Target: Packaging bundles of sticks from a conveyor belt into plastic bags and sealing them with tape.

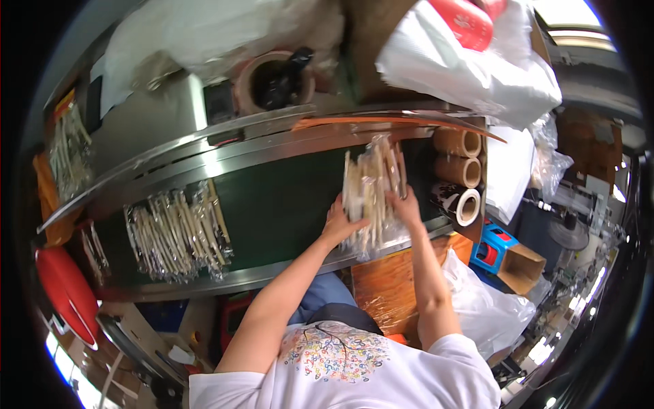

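A loose bundle of pale sticks in clear plastic sleeves (pixel 371 187) stands between my hands, right of the middle of a dark green belt (pixel 286 191). On the bundle's left lower side presses my left hand (pixel 340 225), its thumb across the front of the sleeves. My right hand (pixel 407 208) grips the other side, its fingers against the plastic. Slight blur hides the exact kind of stick and where some fingertips end. Farther left on the belt lies a row of similar wrapped sticks (pixel 178 235), side by side and roughly upright in view.
Cardboard rolls (pixel 460 170) are stacked at the belt's right end. Metal rails (pixel 252 278) edge the belt. An orange strip (pixel 402 121) runs along the far rail. More wrapped sticks (pixel 70 153) lie far left, above a red round seat (pixel 66 293). White plastic bags (pixel 484 300) sit right.
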`<state>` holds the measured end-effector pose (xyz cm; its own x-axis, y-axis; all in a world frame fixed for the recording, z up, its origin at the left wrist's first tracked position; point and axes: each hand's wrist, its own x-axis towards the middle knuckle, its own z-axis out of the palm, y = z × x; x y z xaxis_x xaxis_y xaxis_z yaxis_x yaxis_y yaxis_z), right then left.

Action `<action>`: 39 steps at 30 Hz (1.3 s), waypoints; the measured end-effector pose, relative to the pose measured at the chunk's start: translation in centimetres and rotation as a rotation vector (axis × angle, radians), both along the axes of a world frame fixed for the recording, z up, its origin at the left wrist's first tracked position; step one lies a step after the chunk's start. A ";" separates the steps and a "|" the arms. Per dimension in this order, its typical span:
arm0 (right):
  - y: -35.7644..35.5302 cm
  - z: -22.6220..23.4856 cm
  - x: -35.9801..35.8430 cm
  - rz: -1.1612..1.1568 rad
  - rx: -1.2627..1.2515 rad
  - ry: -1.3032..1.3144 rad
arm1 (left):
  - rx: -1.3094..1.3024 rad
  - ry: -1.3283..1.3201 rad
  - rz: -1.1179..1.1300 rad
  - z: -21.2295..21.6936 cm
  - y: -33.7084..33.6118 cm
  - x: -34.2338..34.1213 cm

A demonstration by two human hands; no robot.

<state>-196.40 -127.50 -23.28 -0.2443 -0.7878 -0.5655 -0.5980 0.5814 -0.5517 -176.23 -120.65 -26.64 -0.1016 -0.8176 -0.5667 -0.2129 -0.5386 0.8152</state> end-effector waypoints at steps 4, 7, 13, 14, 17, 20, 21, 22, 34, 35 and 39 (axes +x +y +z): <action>11.7 -2.3 8.2 -0.018 0.218 -0.300 | 0.359 0.538 0.265 3.7 9.1 8.0; 16.5 -2.1 13.1 -0.185 0.324 -0.603 | 0.575 0.595 0.448 5.6 12.5 12.6; -2.1 -3.4 18.4 0.179 0.148 -0.793 | -0.008 0.198 0.515 1.9 -1.2 23.5; -4.0 -0.9 19.6 0.085 0.290 -0.778 | -0.015 0.175 0.506 1.5 -2.2 24.3; -5.4 -2.1 19.8 0.199 0.196 -0.567 | 0.097 0.356 0.430 2.4 -3.1 23.7; -3.9 -4.0 21.4 0.095 0.138 -0.757 | 0.075 0.309 0.399 3.9 -3.5 21.1; -3.4 -3.6 21.7 0.120 0.146 -0.759 | 0.140 0.351 0.429 5.8 -2.9 20.8; -2.8 -3.0 21.7 0.044 0.309 -0.878 | 0.132 0.423 0.457 4.5 -1.7 20.1; 13.9 15.4 35.4 0.758 0.465 -1.119 | -0.518 0.060 0.971 18.9 25.6 23.4; 16.5 16.0 37.7 0.849 0.514 -1.131 | -0.606 0.050 1.122 20.2 28.8 23.8; 30.0 16.6 46.3 1.275 0.795 -0.973 | -0.549 0.137 1.578 22.9 44.1 23.8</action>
<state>-150.13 -97.49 -6.65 0.8558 0.3015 -0.4204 -0.5087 0.3420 -0.7901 -152.43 -76.53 -3.78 0.9353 -0.2444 -0.2560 0.3060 0.1949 0.9319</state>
